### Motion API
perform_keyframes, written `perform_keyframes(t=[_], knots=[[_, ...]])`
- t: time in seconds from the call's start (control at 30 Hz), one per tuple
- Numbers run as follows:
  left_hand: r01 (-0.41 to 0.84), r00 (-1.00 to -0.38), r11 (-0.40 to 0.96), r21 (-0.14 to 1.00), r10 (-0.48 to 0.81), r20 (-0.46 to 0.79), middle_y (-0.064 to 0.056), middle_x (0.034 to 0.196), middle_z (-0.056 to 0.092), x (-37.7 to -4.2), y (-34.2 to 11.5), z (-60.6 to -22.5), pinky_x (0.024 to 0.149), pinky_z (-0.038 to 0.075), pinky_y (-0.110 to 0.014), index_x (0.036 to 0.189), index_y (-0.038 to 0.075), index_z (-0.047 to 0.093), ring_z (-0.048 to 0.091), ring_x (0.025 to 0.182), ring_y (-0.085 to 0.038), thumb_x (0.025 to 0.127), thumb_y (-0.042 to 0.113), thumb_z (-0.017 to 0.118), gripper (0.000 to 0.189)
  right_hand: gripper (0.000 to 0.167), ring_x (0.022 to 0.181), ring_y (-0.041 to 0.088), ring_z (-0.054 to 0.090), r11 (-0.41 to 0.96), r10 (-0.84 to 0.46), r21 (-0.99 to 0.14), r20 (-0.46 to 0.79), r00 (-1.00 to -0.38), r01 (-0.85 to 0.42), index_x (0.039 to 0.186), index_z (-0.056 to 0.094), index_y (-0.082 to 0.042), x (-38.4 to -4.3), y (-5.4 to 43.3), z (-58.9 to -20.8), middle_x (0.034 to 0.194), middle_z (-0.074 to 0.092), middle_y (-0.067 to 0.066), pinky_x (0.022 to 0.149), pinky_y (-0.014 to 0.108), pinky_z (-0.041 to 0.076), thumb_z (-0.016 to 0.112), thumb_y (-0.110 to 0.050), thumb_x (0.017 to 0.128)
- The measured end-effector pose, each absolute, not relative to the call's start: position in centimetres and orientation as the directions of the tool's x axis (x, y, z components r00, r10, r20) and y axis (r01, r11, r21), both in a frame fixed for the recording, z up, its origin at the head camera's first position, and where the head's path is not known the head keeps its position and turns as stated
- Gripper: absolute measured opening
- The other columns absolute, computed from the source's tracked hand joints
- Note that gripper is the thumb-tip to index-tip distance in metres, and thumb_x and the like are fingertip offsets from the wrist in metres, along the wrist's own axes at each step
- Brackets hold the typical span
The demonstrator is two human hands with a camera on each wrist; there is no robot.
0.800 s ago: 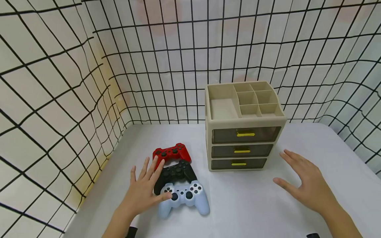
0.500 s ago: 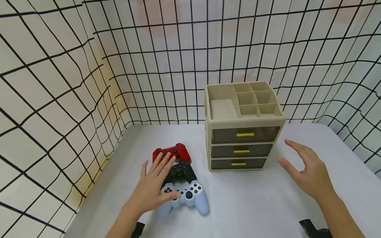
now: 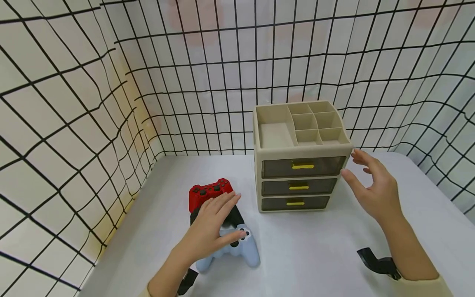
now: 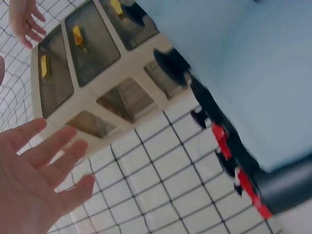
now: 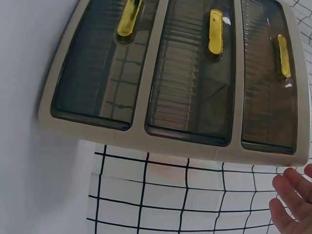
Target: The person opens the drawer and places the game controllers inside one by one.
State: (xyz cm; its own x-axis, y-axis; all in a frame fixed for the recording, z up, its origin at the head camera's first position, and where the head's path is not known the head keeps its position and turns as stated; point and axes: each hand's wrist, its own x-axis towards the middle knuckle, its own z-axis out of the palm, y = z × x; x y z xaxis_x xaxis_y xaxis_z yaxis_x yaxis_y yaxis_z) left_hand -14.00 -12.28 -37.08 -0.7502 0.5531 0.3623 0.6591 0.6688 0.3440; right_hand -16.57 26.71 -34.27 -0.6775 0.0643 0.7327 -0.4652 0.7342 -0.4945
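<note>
My left hand [image 3: 211,225] hovers over the game controllers with fingers extended, hiding much of the black controller [image 3: 234,216]. Closest to me lies the light blue controller [image 3: 249,249]; the red controller [image 3: 200,194] is at the back of the row. My right hand [image 3: 376,187] is beside the right side of the beige drawer organizer [image 3: 304,152], thumb and fingers apart, fingertips near its upper right edge. In the right wrist view, fingertips [image 5: 287,187] show just off a corner of the organizer [image 5: 141,97]. Neither hand holds anything.
The organizer has three dark see-through drawers with yellow handles [image 3: 302,166], all pushed in, and divided compartments [image 3: 276,134] on top. Black wire mesh [image 3: 208,82] fences the white tabletop [image 3: 293,255] at the back and both sides.
My left hand has moved right and forward across the controllers. My right hand has moved forward and up to the organizer's right side. Controllers and organizer have stayed in place.
</note>
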Motion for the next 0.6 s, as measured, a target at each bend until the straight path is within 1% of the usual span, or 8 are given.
perform_keyframes(t=[0.13, 0.23, 0.3, 0.47, 0.6], knots=[[0.658, -0.750, 0.618, 0.430, 0.585, 0.309, 0.000, 0.150, 0.042, -14.6, -11.0, -37.0, 0.108, 0.034, -0.050, 0.153, 0.021, 0.032, 0.039, 0.136, -0.020, 0.090, 0.054, 0.063, 0.078, 0.058, 0.114, -0.014, 0.043, 0.715, 0.093, -0.527, 0.722, -0.685, -0.459, 0.143, 0.048, -0.009, -17.1, 26.6, -33.9, 0.126, 0.060, 0.020, 0.089, 0.008, 0.031, 0.070, -0.016, 0.090], [0.650, -0.743, 0.570, 0.503, 0.615, 0.263, 0.003, 0.151, 0.040, -15.4, -9.8, -36.9, 0.108, 0.036, -0.046, 0.154, 0.022, 0.029, 0.039, 0.136, -0.019, 0.092, 0.055, 0.059, 0.077, 0.058, 0.113, -0.015, 0.042, 0.698, 0.117, -0.557, 0.708, -0.697, -0.449, 0.143, 0.047, -0.008, -17.4, 26.5, -33.7, 0.125, 0.060, 0.020, 0.088, 0.009, 0.031, 0.069, -0.017, 0.091], [0.644, -0.733, 0.530, 0.552, 0.634, 0.246, 0.005, 0.152, 0.037, -15.9, -8.9, -36.8, 0.108, 0.036, -0.045, 0.155, 0.022, 0.027, 0.038, 0.137, -0.017, 0.093, 0.053, 0.060, 0.077, 0.057, 0.112, -0.015, 0.043, 0.685, 0.127, -0.571, 0.705, -0.698, -0.452, 0.143, 0.048, -0.007, -17.6, 26.5, -33.7, 0.125, 0.060, 0.020, 0.088, 0.009, 0.032, 0.068, -0.017, 0.091], [0.660, -0.688, 0.433, 0.614, 0.676, 0.263, -0.001, 0.151, 0.040, -17.1, -6.7, -36.6, 0.104, 0.041, -0.041, 0.155, 0.017, 0.026, 0.046, 0.131, -0.018, 0.095, 0.044, 0.061, 0.075, 0.055, 0.110, -0.011, 0.045, 0.638, 0.147, -0.605, 0.702, -0.697, -0.476, 0.142, 0.048, -0.006, -18.4, 26.5, -33.9, 0.124, 0.059, 0.021, 0.089, 0.010, 0.034, 0.068, -0.015, 0.092], [0.638, -0.687, 0.388, 0.665, 0.677, 0.264, -0.004, 0.146, 0.046, -17.9, -4.9, -36.4, 0.097, 0.047, -0.036, 0.154, 0.017, 0.027, 0.050, 0.126, -0.016, 0.096, 0.040, 0.060, 0.071, 0.055, 0.109, -0.010, 0.047, 0.613, 0.160, -0.628, 0.693, -0.703, -0.479, 0.143, 0.049, -0.008, -18.8, 26.4, -34.0, 0.125, 0.059, 0.019, 0.090, 0.011, 0.036, 0.068, -0.014, 0.092]])
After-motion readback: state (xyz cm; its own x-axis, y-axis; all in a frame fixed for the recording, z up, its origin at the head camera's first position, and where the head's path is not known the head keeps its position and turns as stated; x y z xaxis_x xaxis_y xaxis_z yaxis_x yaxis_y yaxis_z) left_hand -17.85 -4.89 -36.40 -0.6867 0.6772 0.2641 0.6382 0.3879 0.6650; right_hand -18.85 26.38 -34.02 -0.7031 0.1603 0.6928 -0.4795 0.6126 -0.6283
